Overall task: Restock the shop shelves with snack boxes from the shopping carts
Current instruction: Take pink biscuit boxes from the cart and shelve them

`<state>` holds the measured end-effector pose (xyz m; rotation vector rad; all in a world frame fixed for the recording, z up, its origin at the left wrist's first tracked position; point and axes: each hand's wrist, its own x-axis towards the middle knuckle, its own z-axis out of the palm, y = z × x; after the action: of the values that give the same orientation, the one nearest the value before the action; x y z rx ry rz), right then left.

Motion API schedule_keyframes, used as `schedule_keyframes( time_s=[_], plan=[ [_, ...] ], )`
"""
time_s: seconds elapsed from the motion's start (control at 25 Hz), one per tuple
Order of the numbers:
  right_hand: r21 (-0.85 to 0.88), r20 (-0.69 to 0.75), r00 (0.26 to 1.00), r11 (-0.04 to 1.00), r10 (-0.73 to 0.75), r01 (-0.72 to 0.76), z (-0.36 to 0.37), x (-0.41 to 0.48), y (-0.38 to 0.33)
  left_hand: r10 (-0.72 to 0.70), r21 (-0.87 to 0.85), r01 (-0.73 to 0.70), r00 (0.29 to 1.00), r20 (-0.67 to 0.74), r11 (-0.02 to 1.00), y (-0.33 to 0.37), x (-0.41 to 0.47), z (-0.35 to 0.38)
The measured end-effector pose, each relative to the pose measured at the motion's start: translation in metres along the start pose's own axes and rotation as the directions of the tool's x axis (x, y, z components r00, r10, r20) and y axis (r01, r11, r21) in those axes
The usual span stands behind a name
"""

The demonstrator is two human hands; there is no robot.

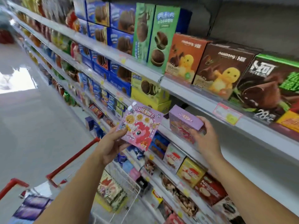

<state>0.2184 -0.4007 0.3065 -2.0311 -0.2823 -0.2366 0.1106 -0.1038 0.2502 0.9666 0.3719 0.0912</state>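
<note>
My left hand grips a pink snack box with a cartoon pony and biscuits on its front, held upright in front of the shelving. My right hand holds a second, purple-topped box of the same kind at the edge of the middle shelf, thumb on its top and fingers round its right end. The shelf space behind and to the right of that box looks bare.
A wire shopping cart with red handles stands below my arms, holding several snack packs. Shelves above hold green, orange and brown biscuit boxes; lower shelves hold yellow and red boxes. The aisle floor lies to the left.
</note>
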Motion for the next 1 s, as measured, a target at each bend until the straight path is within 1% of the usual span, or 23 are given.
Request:
schedule_keyframes(
  time_s=[0.04,0.12,0.2,0.32,0.44,0.6,0.76,0.88,1.0],
  plan=[
    [-0.041,0.008,1.0,0.999,-0.02,0.021,-0.005,0.007,0.008,0.006,-0.023,-0.006,1.0,-0.014,1.0,-0.007,0.003,0.005],
    [-0.043,0.027,1.0,0.999,0.015,-0.014,-0.006,0.022,0.015,0.003,-0.066,-0.005,0.999,-0.037,0.998,-0.014,0.006,0.008],
    [-0.06,0.044,0.994,0.994,0.097,-0.094,-0.005,0.039,0.017,-0.007,-0.08,0.001,0.997,-0.074,0.997,-0.018,0.008,0.008],
    [-0.132,0.093,0.972,0.97,0.218,-0.205,0.005,0.064,0.006,-0.005,-0.054,-0.001,0.995,-0.104,0.999,-0.01,0.018,0.0],
    [-0.165,0.12,0.96,0.959,0.253,-0.232,0.019,0.075,0.0,-0.017,-0.047,0.013,0.996,-0.088,0.999,0.002,0.04,-0.012],
    [-0.132,0.136,0.937,0.943,0.323,-0.306,0.017,0.075,-0.006,-0.008,0.026,0.008,1.0,-0.004,1.0,0.021,0.064,-0.02],
    [-0.003,0.035,0.943,0.944,0.331,-0.331,0.019,0.072,-0.008,-0.019,0.042,0.016,0.997,0.069,0.999,0.034,0.084,-0.028],
    [-0.003,0.081,0.948,0.951,0.307,-0.308,0.033,0.076,-0.011,-0.032,0.052,0.028,0.995,0.091,0.998,0.04,0.093,-0.027],
    [-0.013,0.133,0.949,0.958,0.286,-0.286,0.046,0.088,-0.013,-0.048,0.054,0.044,0.996,0.08,0.998,0.04,0.101,-0.026]
  ],
)
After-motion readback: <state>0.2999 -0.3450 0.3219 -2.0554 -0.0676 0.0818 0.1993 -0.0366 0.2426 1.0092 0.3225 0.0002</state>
